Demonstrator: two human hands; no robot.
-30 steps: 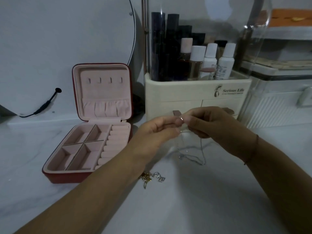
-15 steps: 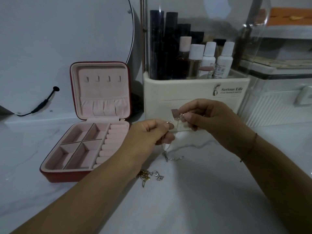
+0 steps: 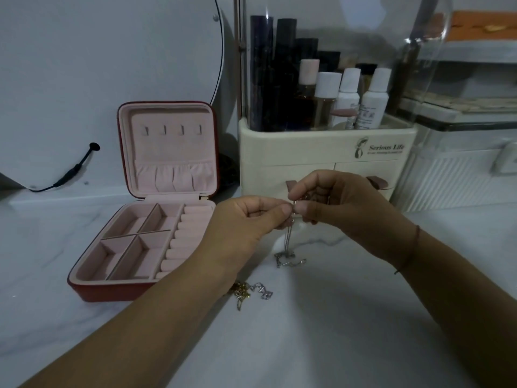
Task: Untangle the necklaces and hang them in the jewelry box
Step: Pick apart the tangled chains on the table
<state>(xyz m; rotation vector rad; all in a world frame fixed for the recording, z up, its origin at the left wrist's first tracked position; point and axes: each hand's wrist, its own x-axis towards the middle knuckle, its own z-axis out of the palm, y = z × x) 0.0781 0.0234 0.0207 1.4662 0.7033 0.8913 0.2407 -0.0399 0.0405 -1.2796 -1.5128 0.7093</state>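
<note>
Pinching a silver necklace (image 3: 288, 254), left hand (image 3: 246, 221) and right hand (image 3: 345, 207) partly cover the organizer (image 3: 307, 152).

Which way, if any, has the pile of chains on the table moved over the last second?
No. The pile of chains lies in the same spot as before, just right of the jewelry box at its front corner.

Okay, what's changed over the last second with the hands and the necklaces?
The left hand and right hand drew slightly apart, then closed fingertip to fingertip again, both pinching the silver necklace. Its wide loop on the table has gathered into a small heap under the hands. The open jewelry box and the gold and silver tangle have not moved.
</note>
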